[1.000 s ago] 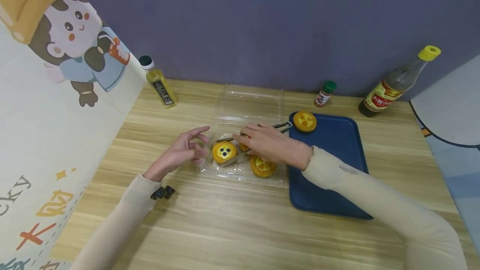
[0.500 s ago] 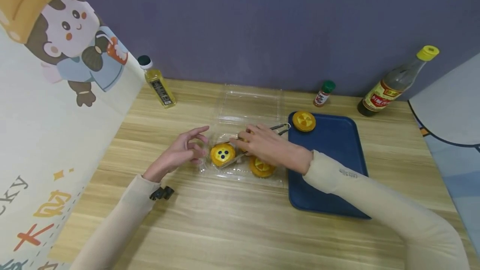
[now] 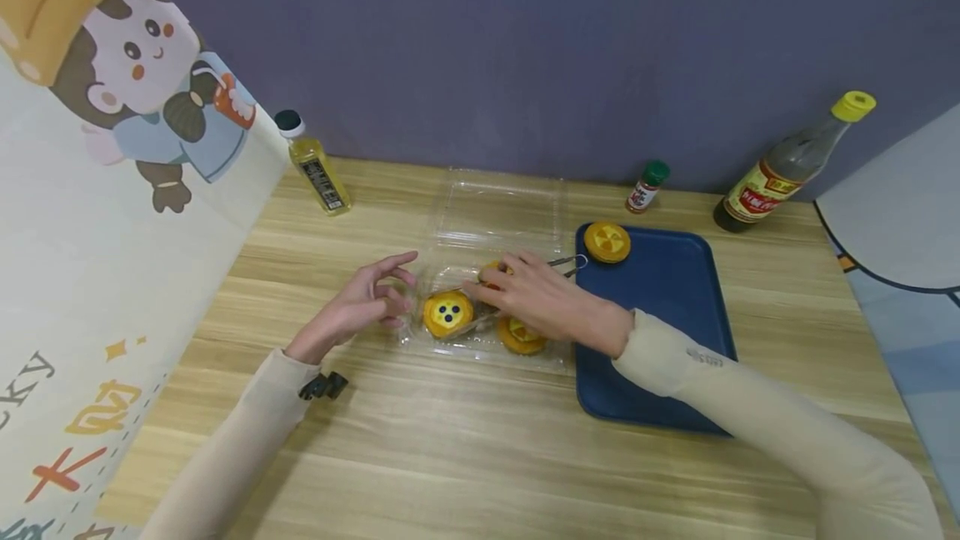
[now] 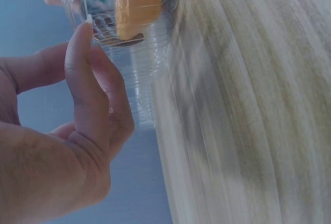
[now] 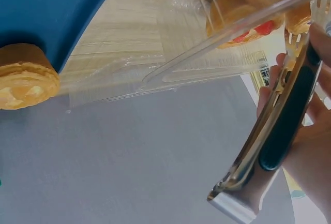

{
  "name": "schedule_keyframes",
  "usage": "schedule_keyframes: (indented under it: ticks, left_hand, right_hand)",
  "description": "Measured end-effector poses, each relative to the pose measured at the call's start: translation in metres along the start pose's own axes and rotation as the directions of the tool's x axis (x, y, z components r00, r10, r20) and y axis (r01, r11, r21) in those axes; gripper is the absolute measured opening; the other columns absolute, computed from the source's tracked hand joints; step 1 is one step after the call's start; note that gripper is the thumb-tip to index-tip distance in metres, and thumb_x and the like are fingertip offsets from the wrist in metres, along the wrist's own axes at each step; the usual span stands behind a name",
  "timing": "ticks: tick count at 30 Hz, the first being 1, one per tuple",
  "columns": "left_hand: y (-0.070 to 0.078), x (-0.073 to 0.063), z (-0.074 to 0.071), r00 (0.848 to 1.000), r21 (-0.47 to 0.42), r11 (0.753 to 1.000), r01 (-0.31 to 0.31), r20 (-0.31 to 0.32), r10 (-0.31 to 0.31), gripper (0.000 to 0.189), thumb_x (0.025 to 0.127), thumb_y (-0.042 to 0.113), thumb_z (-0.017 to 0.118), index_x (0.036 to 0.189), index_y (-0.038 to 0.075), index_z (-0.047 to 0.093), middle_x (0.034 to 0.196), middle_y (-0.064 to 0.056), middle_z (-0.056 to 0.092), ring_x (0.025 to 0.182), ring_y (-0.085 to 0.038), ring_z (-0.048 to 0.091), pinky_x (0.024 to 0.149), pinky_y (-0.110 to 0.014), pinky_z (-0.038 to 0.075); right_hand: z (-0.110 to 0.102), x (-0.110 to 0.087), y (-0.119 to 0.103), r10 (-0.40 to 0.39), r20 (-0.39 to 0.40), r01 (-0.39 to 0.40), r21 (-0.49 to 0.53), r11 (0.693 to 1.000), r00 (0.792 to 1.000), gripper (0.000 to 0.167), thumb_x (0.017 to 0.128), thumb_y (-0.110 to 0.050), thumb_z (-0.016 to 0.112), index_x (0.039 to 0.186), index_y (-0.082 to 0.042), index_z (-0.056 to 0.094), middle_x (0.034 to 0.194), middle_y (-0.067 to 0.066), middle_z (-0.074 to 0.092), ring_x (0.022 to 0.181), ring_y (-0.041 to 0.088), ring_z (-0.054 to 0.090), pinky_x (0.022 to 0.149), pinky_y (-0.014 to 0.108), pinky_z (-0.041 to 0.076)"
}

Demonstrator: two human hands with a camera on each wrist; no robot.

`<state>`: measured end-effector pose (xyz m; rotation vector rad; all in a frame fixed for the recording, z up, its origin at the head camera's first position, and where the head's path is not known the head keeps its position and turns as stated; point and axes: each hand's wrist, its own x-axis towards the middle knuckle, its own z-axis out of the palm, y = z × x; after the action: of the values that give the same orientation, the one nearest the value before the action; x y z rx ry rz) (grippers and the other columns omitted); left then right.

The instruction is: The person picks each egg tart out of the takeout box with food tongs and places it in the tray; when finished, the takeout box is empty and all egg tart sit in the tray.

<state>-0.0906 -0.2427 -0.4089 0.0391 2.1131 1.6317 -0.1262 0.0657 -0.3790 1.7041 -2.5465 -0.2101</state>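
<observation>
In the head view, my right hand (image 3: 540,294) grips metal tongs (image 5: 284,115) with dark green handle grips. The tongs' far ends lie on either side of a tart with dark blue dots (image 3: 447,313) in a clear plastic clamshell container (image 3: 480,348). Partly hidden by that hand are a tart with red pieces (image 5: 256,30) and a tart with a yellow cross-patterned top (image 3: 520,336). Both sit in the container. My left hand (image 3: 363,302) is at the container's left side with loosely bent fingers. In the left wrist view a fingertip (image 4: 81,32) is right at the clear rim.
Right of the container lies a blue tray (image 3: 660,390) with another cross-patterned tart (image 3: 607,242) at its far left corner. The open clear lid (image 3: 502,207) lies toward the wall. An oil bottle (image 3: 322,177), a green-capped jar (image 3: 647,187) and a yellow-capped bottle (image 3: 780,173) stand along the back.
My right hand and the tongs have shifted slightly, and the tongs' ends now sit closer around the blue-dotted tart. The left hand stays at the container's side.
</observation>
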Motion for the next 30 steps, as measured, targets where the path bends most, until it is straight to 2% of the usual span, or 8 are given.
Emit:
schedule_keyframes:
  ticks: [9, 13, 19, 23, 25, 30]
  left_hand:
    - [0.002, 0.001, 0.002, 1.000, -0.004, 1.000, 0.007, 0.008, -0.007, 0.096, 0.080, -0.021, 0.048, 0.166, 0.012, 0.024, 0.146, -0.025, 0.044, 0.101, -0.027, 0.064, 0.074, -0.030, 0.065]
    - [0.002, 0.000, 0.001, 1.000, -0.004, 1.000, 0.004, 0.005, -0.004, 0.096, 0.080, -0.021, 0.049, 0.167, 0.013, 0.023, 0.146, -0.026, 0.043, 0.097, -0.024, 0.065, 0.073, -0.029, 0.065]
    - [0.002, 0.000, 0.000, 1.000, -0.005, 1.000, 0.006, 0.007, -0.006, 0.095, 0.082, -0.021, 0.049, 0.167, 0.014, 0.024, 0.145, -0.026, 0.043, 0.096, -0.024, 0.064, 0.073, -0.028, 0.065]
    - [0.002, 0.000, 0.000, 1.000, -0.002, 1.000, 0.012, 0.009, -0.012, 0.093, 0.085, -0.019, 0.052, 0.167, 0.014, 0.023, 0.146, -0.026, 0.043, 0.096, -0.025, 0.064, 0.074, -0.028, 0.065]
    - [0.002, 0.000, 0.000, 1.000, -0.001, 1.000, 0.013, 0.011, -0.013, 0.093, 0.086, -0.018, 0.054, 0.167, 0.014, 0.022, 0.146, -0.027, 0.042, 0.097, -0.026, 0.064, 0.074, -0.028, 0.065]
    - [0.002, 0.000, 0.000, 1.000, 0.004, 1.000, 0.015, 0.013, -0.015, 0.092, 0.088, -0.016, 0.056, 0.167, 0.014, 0.021, 0.145, -0.027, 0.042, 0.097, -0.022, 0.063, 0.075, -0.030, 0.065]
  right_hand:
    - [-0.009, -0.014, 0.005, 0.070, -0.026, -0.069, 0.018, 0.997, 0.997, 0.063, 0.102, -0.027, 0.067, 0.160, -0.028, 0.042, 0.141, 0.001, 0.062, 0.120, 0.028, 0.058, 0.100, 0.047, 0.058]
    - [-0.013, -0.022, 0.010, 0.088, -0.055, -0.088, 0.007, 0.996, 0.995, 0.065, 0.100, -0.023, 0.070, 0.159, -0.027, 0.043, 0.143, 0.001, 0.062, 0.120, 0.028, 0.057, 0.098, 0.046, 0.059]
    - [-0.017, -0.039, 0.018, 0.143, -0.093, -0.137, 0.064, 0.988, 0.985, 0.066, 0.098, -0.022, 0.072, 0.158, -0.024, 0.045, 0.144, 0.002, 0.062, 0.124, 0.029, 0.057, 0.099, 0.048, 0.057]
    - [-0.020, -0.057, 0.028, 0.192, -0.118, -0.184, 0.078, 0.980, 0.974, 0.072, 0.095, -0.015, 0.076, 0.159, -0.022, 0.043, 0.144, 0.004, 0.062, 0.125, 0.032, 0.056, 0.093, 0.051, 0.057]
    - [-0.020, -0.069, 0.034, 0.216, -0.141, -0.209, 0.066, 0.976, 0.966, 0.073, 0.095, -0.016, 0.076, 0.159, -0.022, 0.043, 0.143, 0.006, 0.062, 0.123, 0.033, 0.056, 0.088, 0.051, 0.057]
    - [-0.019, -0.101, 0.053, 0.284, -0.230, -0.278, 0.061, 0.959, 0.931, 0.070, 0.093, -0.023, 0.079, 0.156, -0.020, 0.049, 0.135, 0.009, 0.066, 0.116, 0.035, 0.059, 0.079, 0.052, 0.056]
